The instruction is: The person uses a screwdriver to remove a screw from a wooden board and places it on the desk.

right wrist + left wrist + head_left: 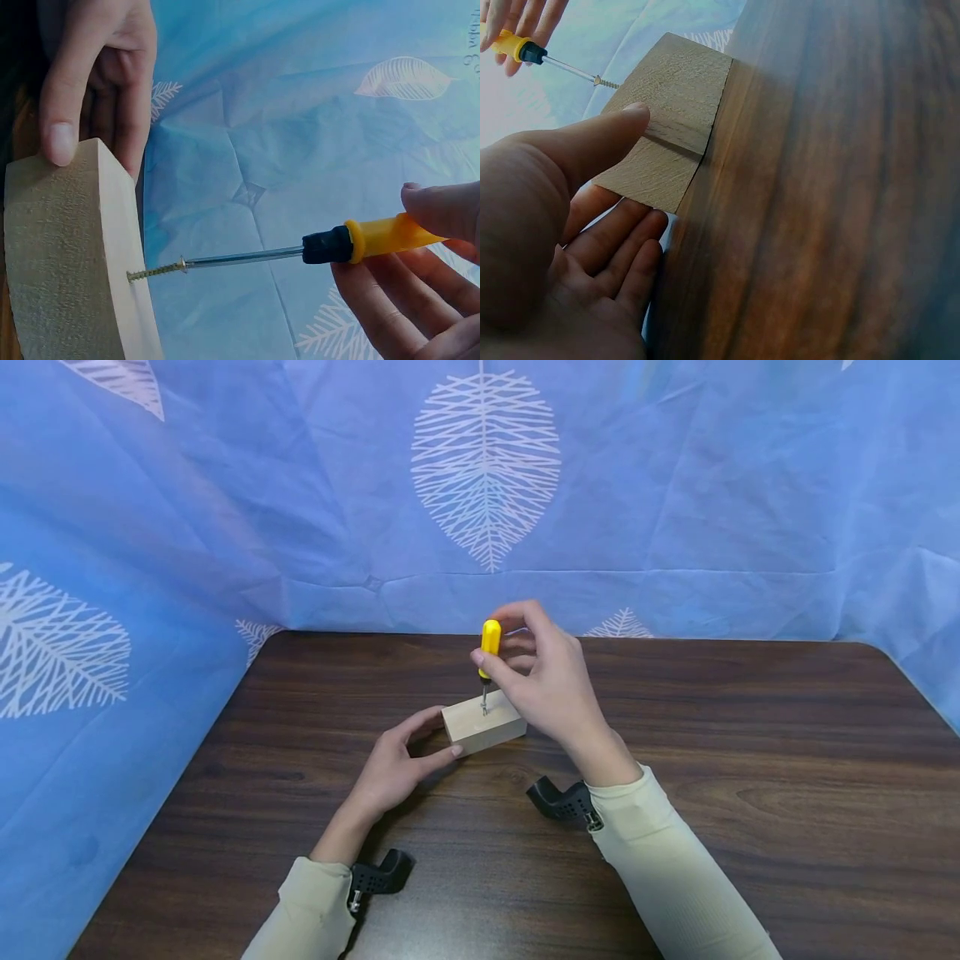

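Note:
A pale wooden block [491,737] lies on the table, held at its left end by my left hand [392,770], thumb on the near side and fingers on the far side. My right hand [553,685] grips the yellow handle of a screwdriver [491,637] between thumb and fingers, above the block. The screwdriver's shaft points down, its tip at the head of a brass-coloured screw [156,271]. That screw stands upright in the block's top face, most of its thread showing in the right wrist view.
The dark wood-grain table [750,777] extends on all sides of the block. Behind it and at the left hangs a blue cloth [337,485] with white leaf prints. Black wrist mounts [382,872] sit at both sleeves.

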{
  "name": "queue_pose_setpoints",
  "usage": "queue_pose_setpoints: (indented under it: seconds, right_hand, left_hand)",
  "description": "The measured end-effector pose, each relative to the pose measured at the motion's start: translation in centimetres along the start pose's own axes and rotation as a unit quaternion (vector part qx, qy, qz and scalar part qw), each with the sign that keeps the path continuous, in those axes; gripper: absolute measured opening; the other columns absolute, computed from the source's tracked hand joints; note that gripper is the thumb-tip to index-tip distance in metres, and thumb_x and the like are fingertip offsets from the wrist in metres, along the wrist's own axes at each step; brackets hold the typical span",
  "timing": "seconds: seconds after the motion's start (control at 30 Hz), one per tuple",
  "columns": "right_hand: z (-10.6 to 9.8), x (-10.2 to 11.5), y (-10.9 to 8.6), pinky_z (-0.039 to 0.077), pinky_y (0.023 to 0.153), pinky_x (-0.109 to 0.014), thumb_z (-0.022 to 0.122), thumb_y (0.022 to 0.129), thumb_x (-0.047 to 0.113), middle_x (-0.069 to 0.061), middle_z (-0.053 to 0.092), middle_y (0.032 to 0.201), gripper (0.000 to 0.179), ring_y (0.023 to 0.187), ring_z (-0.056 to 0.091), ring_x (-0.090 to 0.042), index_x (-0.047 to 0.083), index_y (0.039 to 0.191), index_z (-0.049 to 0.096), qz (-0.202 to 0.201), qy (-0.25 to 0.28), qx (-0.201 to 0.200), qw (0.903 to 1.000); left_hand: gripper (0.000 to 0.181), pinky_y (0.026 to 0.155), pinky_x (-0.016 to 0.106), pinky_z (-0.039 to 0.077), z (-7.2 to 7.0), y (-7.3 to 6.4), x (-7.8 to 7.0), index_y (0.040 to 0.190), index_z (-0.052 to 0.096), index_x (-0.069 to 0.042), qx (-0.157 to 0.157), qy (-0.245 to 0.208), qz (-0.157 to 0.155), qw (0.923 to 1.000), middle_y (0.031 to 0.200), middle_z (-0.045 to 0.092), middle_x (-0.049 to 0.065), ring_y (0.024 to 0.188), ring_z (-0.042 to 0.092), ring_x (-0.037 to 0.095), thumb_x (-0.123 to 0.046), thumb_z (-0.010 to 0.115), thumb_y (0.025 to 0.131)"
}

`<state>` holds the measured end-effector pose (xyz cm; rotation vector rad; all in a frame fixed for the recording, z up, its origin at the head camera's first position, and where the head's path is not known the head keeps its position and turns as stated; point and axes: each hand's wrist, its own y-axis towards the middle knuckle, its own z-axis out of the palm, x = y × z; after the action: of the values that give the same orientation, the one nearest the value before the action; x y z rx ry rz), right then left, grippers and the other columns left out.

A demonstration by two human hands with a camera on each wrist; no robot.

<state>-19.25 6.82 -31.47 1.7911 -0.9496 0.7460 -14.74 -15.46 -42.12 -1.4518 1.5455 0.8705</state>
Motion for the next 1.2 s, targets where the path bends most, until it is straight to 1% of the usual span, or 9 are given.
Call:
queue_pose_setpoints:
  seconds: [0.17, 0.33, 0.6, 0.73, 0.83, 0.93, 1.03, 1.1, 1.2]
  right_hand:
    - [-0.07, -0.10, -0.09, 0.066, 0.082, -0.028, 0.085, 0.092, 0.005, -0.008, 0.069, 0.114, 0.039, 0.102, 0.074, -0.019, 0.007, 0.125, 0.065, -0.029, 0.012, -0.010, 0.9995]
    - [-0.07, -0.09, -0.07, 0.066, 0.078, -0.027, 0.086, 0.091, 0.004, -0.008, 0.070, 0.109, 0.038, 0.099, 0.073, -0.018, 0.008, 0.124, 0.068, -0.040, 0.015, -0.006, 0.9991]
    - [-0.09, -0.09, 0.01, 0.066, 0.079, -0.027, 0.086, 0.092, 0.006, -0.007, 0.070, 0.109, 0.037, 0.101, 0.074, -0.018, 0.009, 0.125, 0.069, -0.039, 0.007, 0.003, 0.9992]
    - [-0.12, -0.08, 0.05, 0.066, 0.079, -0.027, 0.084, 0.093, 0.003, -0.008, 0.070, 0.111, 0.037, 0.102, 0.074, -0.019, 0.009, 0.126, 0.069, -0.032, 0.016, 0.012, 0.9993]
    - [-0.07, -0.07, 0.10, 0.066, 0.081, -0.028, 0.081, 0.094, 0.000, -0.010, 0.070, 0.114, 0.039, 0.105, 0.074, -0.021, 0.008, 0.130, 0.069, -0.025, 0.029, 0.025, 0.9989]
    - [0.15, -0.06, 0.14, 0.066, 0.084, -0.028, 0.076, 0.098, -0.001, -0.013, 0.068, 0.118, 0.044, 0.108, 0.076, -0.023, 0.009, 0.139, 0.063, -0.016, 0.040, 0.031, 0.9986]
    - [0.40, -0.07, 0.11, 0.066, 0.086, -0.029, 0.074, 0.099, 0.000, -0.013, 0.067, 0.119, 0.049, 0.108, 0.078, -0.023, 0.010, 0.144, 0.056, -0.008, 0.044, 0.025, 0.9987]
    - [0.52, -0.10, 0.08, 0.066, 0.086, -0.030, 0.075, 0.099, 0.002, -0.012, 0.068, 0.119, 0.049, 0.105, 0.078, -0.023, 0.010, 0.143, 0.053, -0.005, 0.042, 0.018, 0.9989]
    - [0.60, -0.10, 0.02, 0.066, 0.086, -0.032, 0.076, 0.098, 0.006, -0.011, 0.068, 0.118, 0.043, 0.104, 0.078, -0.023, 0.009, 0.136, 0.055, -0.007, 0.035, 0.010, 0.9993]
  left_hand:
    - [0.062, 0.122, 0.062, 0.042, 0.10, 0.11, -0.16, 0.153, 0.060, -0.027, 0.000, 0.004, -0.001, 1.0000, 0.153, 0.064, 0.003, 0.146, 0.056, 0.030, -0.030, 0.084, 0.096]
    - [0.061, 0.122, 0.063, 0.041, 0.09, 0.07, -0.29, 0.152, 0.061, -0.028, -0.001, 0.001, -0.004, 1.0000, 0.152, 0.064, 0.003, 0.146, 0.056, 0.030, -0.029, 0.085, 0.096]
    - [0.062, 0.123, 0.063, 0.041, -0.02, 0.01, -0.22, 0.153, 0.060, -0.027, -0.003, 0.003, -0.002, 1.0000, 0.152, 0.065, 0.004, 0.146, 0.057, 0.030, -0.029, 0.084, 0.096]
    - [0.061, 0.122, 0.062, 0.041, -0.01, -0.02, -0.23, 0.152, 0.060, -0.027, -0.002, 0.002, 0.000, 1.0000, 0.151, 0.065, 0.003, 0.145, 0.057, 0.030, -0.028, 0.084, 0.096]
    - [0.061, 0.123, 0.063, 0.040, -0.03, 0.01, -0.10, 0.152, 0.060, -0.027, -0.001, 0.001, 0.001, 1.0000, 0.152, 0.065, 0.003, 0.146, 0.057, 0.030, -0.028, 0.084, 0.096]
    - [0.060, 0.123, 0.063, 0.040, -0.06, 0.01, 0.00, 0.152, 0.060, -0.027, -0.001, 0.000, 0.001, 1.0000, 0.152, 0.065, 0.003, 0.147, 0.056, 0.030, -0.029, 0.084, 0.097]
    - [0.061, 0.122, 0.063, 0.040, -0.04, -0.06, -0.07, 0.152, 0.061, -0.028, -0.001, -0.002, -0.003, 1.0000, 0.152, 0.065, 0.003, 0.147, 0.056, 0.030, -0.029, 0.084, 0.096]
    - [0.060, 0.122, 0.062, 0.041, -0.03, -0.09, -0.14, 0.152, 0.061, -0.027, -0.002, -0.003, -0.004, 1.0000, 0.151, 0.065, 0.003, 0.146, 0.057, 0.029, -0.029, 0.084, 0.096]
    - [0.060, 0.123, 0.062, 0.041, 0.00, -0.10, -0.25, 0.152, 0.061, -0.027, -0.002, -0.002, -0.005, 1.0000, 0.151, 0.065, 0.003, 0.146, 0.057, 0.030, -0.029, 0.084, 0.096]
